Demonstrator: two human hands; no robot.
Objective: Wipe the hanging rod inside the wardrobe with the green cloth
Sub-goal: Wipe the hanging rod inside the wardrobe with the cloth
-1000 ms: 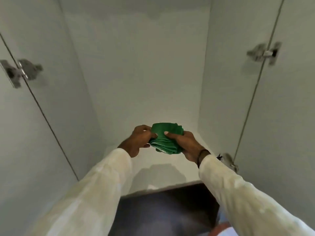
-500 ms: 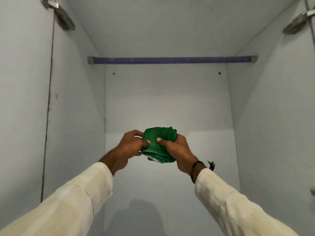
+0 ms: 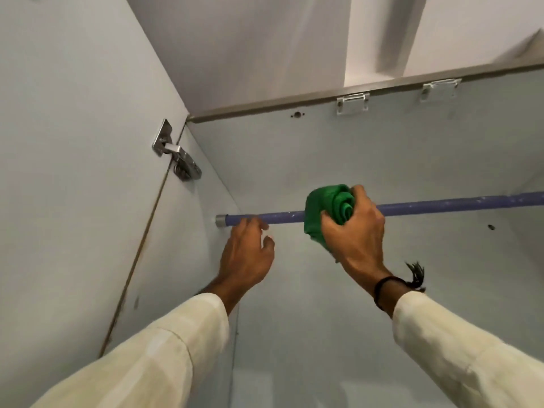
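Note:
A blue hanging rod runs across the upper part of the pale wardrobe, its left end in a grey socket on the side wall. My right hand grips the folded green cloth and holds it against the rod near its middle. My left hand is raised just under the rod's left end, fingers loosely curled and holding nothing; whether it touches the rod I cannot tell.
A metal door hinge sits on the left wall beside the open door edge. Two white brackets are fixed under the wardrobe's top panel edge. A small hole marks the back wall.
My view has tilted upward. My left hand let go of the cloth and rose towards the rod's left end. My right hand lifted the cloth up onto the rod.

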